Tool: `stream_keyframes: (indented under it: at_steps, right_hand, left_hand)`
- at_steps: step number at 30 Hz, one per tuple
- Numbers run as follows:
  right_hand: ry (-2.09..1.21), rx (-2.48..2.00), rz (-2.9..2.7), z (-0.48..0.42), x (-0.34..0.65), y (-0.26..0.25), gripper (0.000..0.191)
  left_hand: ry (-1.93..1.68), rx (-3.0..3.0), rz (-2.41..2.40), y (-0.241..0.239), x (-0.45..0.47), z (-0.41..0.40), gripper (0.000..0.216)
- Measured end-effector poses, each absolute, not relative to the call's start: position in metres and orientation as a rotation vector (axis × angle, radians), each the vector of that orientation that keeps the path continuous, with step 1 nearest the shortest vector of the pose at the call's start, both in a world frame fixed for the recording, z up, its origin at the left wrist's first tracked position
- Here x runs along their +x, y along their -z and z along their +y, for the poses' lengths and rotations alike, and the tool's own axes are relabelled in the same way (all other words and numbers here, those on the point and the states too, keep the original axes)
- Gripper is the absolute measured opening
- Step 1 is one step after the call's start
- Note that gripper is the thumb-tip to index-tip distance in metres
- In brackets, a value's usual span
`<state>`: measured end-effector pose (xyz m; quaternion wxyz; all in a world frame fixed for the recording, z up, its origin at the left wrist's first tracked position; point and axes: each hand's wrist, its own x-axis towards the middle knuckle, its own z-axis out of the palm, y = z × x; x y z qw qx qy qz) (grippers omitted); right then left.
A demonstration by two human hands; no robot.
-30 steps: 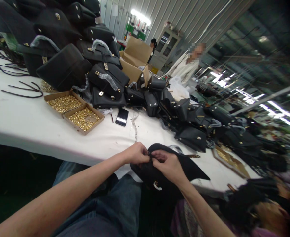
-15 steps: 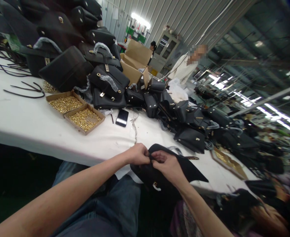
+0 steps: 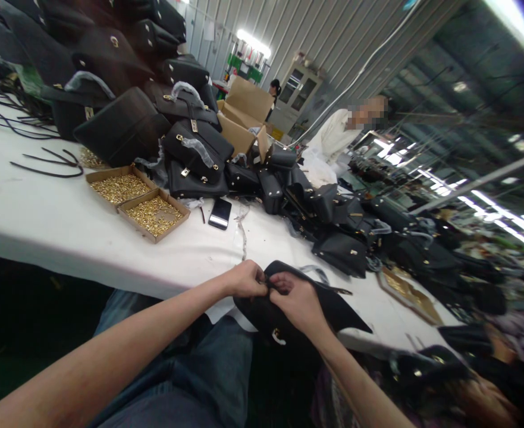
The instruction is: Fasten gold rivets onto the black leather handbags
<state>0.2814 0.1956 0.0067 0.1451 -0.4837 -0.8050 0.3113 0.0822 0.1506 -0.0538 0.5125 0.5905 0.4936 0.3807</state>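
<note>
Two bare hands met on a black handbag (image 3: 258, 312), tipped across the near edge of the white-covered tabletop (image 3: 190, 255) beside jeans-clad legs (image 3: 217, 362). The left hand (image 3: 247, 279) had its grip pressed into a tight pinch on the bag; the right hand (image 3: 298, 297) pinched right beside it with thumb and forefinger, its other fingers curled. Whatever small part sat between those fingertips was hidden from me.

I judged this bag partway through: a gold-toned fitting (image 3: 276, 333) was already on it, while the pinched spot looked unfinished. How much else was left on it, I couldn't tell.

Beyond, two adjoining cardboard trays (image 3: 172, 229) held plenty of small gold-toned metal pieces (image 3: 152, 215), with a smartphone (image 3: 220, 214) near them. Farther back rose piled black handbags (image 3: 121, 128), several with metal hardware and plastic-wrapped handles (image 3: 197, 151); much seemed done there, though I couldn't say whether any was complete. Past them stood an open cardboard box (image 3: 237, 135), a person in pale clothing (image 3: 333, 135) and a glass-doored cabinet (image 3: 298, 89).
</note>
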Motion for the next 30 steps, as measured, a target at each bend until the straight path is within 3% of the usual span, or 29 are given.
stream_keyframes:
  at_steps: [9, 16, 30]
  right_hand:
    - [-0.888, -1.338, -2.325, 0.199, 0.283, -0.004, 0.028]
    - [-0.984, -1.368, -2.261, 0.202, 0.292, 0.003, 0.039]
    - [-0.955, -1.290, -2.323, 0.206, 0.293, 0.000, 0.035]
  left_hand:
    - [-0.947, 1.406, 1.262, 0.051, 0.088, 0.150, 0.018]
    - [-0.995, 1.361, 1.385, 0.037, 0.095, 0.146, 0.016]
    - [-1.000, 1.407, 1.337, 0.052, 0.092, 0.149, 0.021]
